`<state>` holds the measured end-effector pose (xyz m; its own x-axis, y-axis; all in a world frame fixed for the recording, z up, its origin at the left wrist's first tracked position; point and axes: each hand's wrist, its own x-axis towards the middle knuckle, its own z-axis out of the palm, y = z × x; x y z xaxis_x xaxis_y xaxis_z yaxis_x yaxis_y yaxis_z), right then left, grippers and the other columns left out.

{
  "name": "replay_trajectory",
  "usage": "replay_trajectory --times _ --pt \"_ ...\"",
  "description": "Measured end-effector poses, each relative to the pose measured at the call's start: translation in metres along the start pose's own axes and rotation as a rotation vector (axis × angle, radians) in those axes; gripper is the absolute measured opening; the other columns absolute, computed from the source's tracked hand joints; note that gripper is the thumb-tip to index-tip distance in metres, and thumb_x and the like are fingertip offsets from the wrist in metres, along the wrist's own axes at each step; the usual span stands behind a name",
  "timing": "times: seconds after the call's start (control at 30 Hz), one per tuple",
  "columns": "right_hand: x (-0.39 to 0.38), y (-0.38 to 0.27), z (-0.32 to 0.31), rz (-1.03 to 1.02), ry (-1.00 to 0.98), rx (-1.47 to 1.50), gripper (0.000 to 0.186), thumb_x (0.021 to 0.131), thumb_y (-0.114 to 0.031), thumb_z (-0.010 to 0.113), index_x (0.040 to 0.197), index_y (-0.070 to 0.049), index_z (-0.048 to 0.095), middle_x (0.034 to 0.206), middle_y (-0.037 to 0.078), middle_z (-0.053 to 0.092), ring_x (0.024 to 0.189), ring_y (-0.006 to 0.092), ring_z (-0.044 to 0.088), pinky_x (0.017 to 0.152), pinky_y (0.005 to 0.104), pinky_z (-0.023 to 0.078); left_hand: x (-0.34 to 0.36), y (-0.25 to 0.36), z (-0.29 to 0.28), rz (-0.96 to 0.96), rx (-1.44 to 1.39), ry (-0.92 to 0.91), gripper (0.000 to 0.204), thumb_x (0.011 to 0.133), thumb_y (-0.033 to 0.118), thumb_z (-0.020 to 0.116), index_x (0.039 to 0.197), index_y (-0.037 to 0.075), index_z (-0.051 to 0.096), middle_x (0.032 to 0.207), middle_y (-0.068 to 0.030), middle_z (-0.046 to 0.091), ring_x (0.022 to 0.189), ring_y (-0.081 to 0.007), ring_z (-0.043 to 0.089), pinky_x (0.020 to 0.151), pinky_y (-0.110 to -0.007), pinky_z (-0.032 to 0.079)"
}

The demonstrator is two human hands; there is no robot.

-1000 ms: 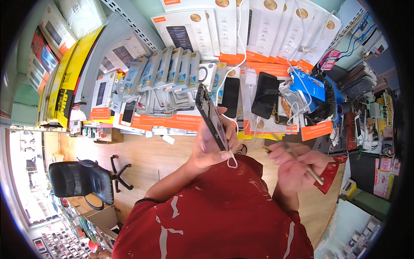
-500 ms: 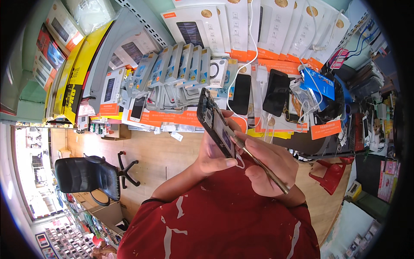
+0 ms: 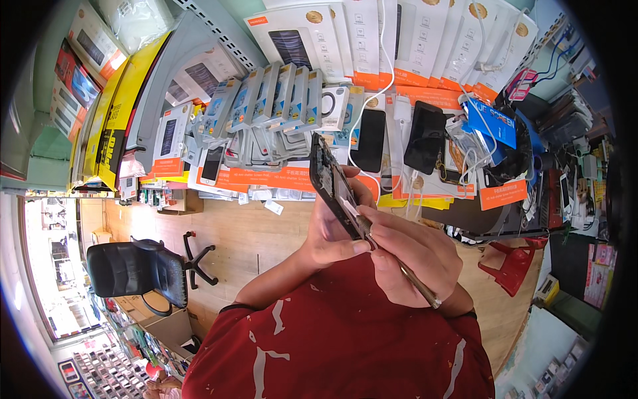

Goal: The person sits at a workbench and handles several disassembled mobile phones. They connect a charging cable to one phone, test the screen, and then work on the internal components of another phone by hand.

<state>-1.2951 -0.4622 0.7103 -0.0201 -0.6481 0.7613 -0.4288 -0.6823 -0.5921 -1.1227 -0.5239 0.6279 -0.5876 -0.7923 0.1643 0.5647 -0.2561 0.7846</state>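
My left hand [image 3: 332, 246] grips a black phone [image 3: 324, 189] with its back off and inner parts showing, tilted steeply, with its top end toward the shelf. My right hand [image 3: 415, 259] is closed on a slim metal tool [image 3: 415, 279], held slanting across the phone's lower part, its tip at or close to the opened side; the exact contact is hidden by fingers. Beyond the phone lie two dark phones [image 3: 369, 139] [image 3: 423, 138] among white cables, and a stack of small grey-blue boxes [image 3: 266, 100].
Upright white packages [image 3: 359, 46] line the shelf; yellow boards [image 3: 113, 130] stand left. A blue card [image 3: 492, 123] lies at right. A black office chair [image 3: 136, 272] and red stool [image 3: 505, 269] stand on the floor. Another person's arm [image 3: 163, 389] shows at lower left.
My right hand has come up and left from beside my body onto the phone, bringing the tool against or near it. My left hand keeps holding the phone, slightly shifted.
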Motion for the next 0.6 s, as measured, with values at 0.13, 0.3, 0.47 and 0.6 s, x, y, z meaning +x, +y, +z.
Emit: replay_trajectory --times 0.13,0.3,0.47,0.6 --pt "0.0007 -0.0005 -0.0012 -0.011 -0.011 -0.019 0.039 0.088 -0.001 0.082 0.124 0.005 0.072 0.115 0.022 0.08 0.095 0.0294 0.082 0.076 0.0342 0.068 -0.0009 -0.0025 0.0035 0.01 0.001 0.027 0.113 0.073 0.01 0.09 0.162 0.001 0.02 0.121 -0.013 0.054 0.112 -0.0209 0.057 0.095 -0.036 0.049" --pt "0.0008 -0.0014 -0.0019 -0.009 -0.007 -0.01 0.038 0.088 -0.002 0.083 0.123 0.005 0.073 0.115 0.021 0.081 0.095 0.0292 0.082 0.076 0.0343 0.068 -0.0008 -0.0021 0.0033 0.018 0.005 0.021 0.114 0.073 0.009 0.091 0.162 0.002 0.02 0.12 -0.0129 0.054 0.111 -0.0209 0.057 0.096 -0.037 0.049" --pt "0.0002 -0.0021 -0.0039 -0.004 -0.016 -0.003 0.038 0.088 -0.003 0.083 0.124 0.005 0.073 0.115 0.022 0.081 0.095 0.0293 0.082 0.076 0.0346 0.068 0.0003 -0.0018 0.0039 0.023 0.01 0.012 0.113 0.074 0.01 0.091 0.162 0.001 0.02 0.12 -0.0129 0.054 0.11 -0.0211 0.057 0.096 -0.037 0.049" --pt "0.0013 -0.0022 -0.0036 -0.004 -0.014 -0.001 0.038 0.088 -0.003 0.084 0.123 0.005 0.073 0.114 0.022 0.08 0.095 0.0296 0.083 0.076 0.0348 0.068 0.0008 -0.0029 0.0032 0.024 0.026 0.012 0.113 0.074 0.01 0.091 0.162 0.001 0.02 0.119 -0.0127 0.054 0.109 -0.0212 0.057 0.096 -0.037 0.049"
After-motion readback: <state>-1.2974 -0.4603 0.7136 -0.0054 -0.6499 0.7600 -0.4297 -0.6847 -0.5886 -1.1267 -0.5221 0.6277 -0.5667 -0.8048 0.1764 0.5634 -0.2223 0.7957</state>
